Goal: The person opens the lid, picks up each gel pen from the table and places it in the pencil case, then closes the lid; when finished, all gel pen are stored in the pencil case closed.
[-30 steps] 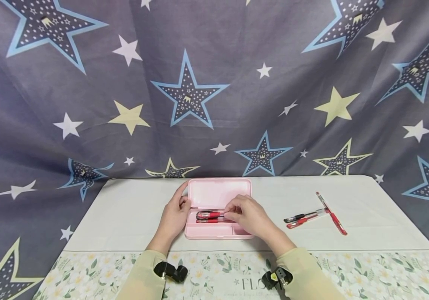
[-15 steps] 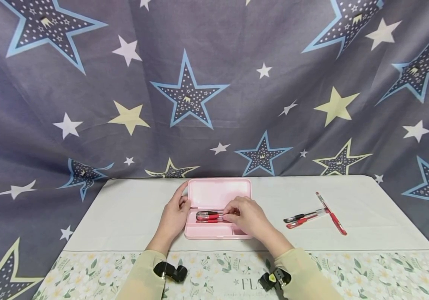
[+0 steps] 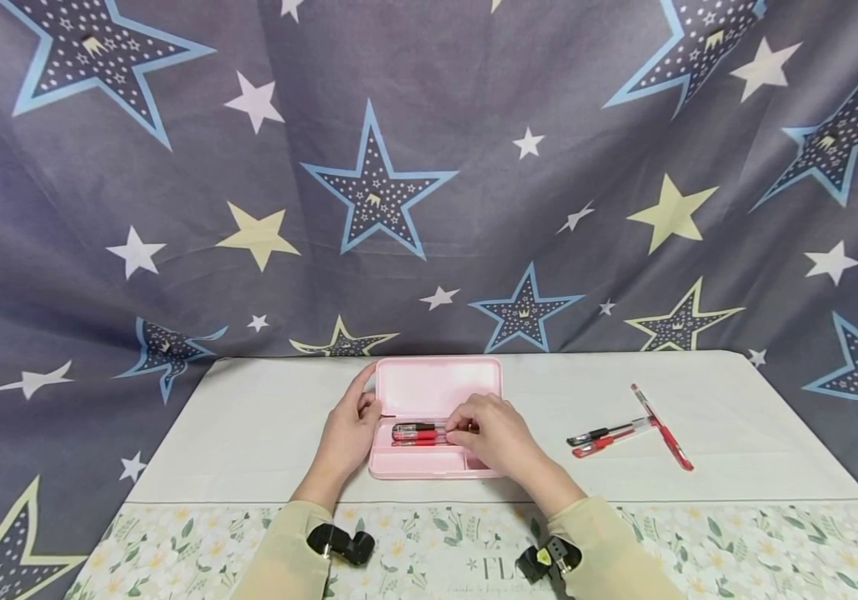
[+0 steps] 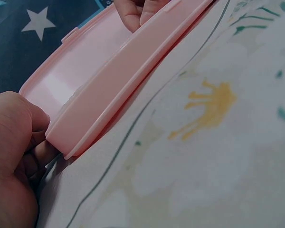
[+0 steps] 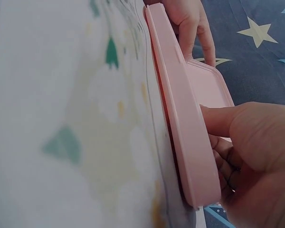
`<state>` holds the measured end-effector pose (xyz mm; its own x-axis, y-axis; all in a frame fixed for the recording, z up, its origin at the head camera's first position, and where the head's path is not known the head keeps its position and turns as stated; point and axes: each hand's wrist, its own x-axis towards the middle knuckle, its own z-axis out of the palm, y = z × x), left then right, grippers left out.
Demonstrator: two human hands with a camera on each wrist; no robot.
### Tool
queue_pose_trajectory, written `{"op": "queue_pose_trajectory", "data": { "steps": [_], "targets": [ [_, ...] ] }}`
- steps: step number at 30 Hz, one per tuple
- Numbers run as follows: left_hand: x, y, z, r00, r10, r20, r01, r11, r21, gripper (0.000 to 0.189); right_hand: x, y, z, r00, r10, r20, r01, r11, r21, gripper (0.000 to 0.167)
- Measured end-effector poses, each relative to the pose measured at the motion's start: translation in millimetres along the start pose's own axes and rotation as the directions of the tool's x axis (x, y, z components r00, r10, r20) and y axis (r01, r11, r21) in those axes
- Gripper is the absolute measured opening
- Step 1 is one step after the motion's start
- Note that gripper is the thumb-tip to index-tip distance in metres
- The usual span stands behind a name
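Note:
A pink pencil case lies with its lid raised against the star-patterned cloth. Several pens, a black pen among them and red pens in front of it, lie lengthwise in its rear compartment. My left hand grips the case's left side, fingers at the lid's edge; the left wrist view shows this hand curled at the corner. My right hand reaches into the right half and pinches the black pen's right part, which its fingers partly cover. In the right wrist view, the case's wall hides those fingertips.
To the right on the white cloth lie a black pen, a red pen and another red pen placed crosswise at their ends. A floral cloth covers the near side. The star-patterned curtain hangs behind the table.
The black pen shows more plainly above the red ones in the case than a second ago. My right hand has shifted slightly left and down; my left hand has stayed put.

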<state>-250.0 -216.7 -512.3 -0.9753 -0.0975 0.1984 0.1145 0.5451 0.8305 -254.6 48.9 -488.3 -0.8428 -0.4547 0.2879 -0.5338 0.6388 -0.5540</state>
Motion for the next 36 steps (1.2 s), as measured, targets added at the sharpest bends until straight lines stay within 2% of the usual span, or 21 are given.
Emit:
{"op": "queue_pose_trajectory", "data": {
  "steps": [36],
  "targets": [
    [-0.5,-0.3,0.2,1.0,-0.002,-0.001,0.002,1.0,-0.007,0.064,0.8,-0.2,1.2,0.999,0.027,0.02,-0.027,1.0,-0.009,0.014]
  ]
}}
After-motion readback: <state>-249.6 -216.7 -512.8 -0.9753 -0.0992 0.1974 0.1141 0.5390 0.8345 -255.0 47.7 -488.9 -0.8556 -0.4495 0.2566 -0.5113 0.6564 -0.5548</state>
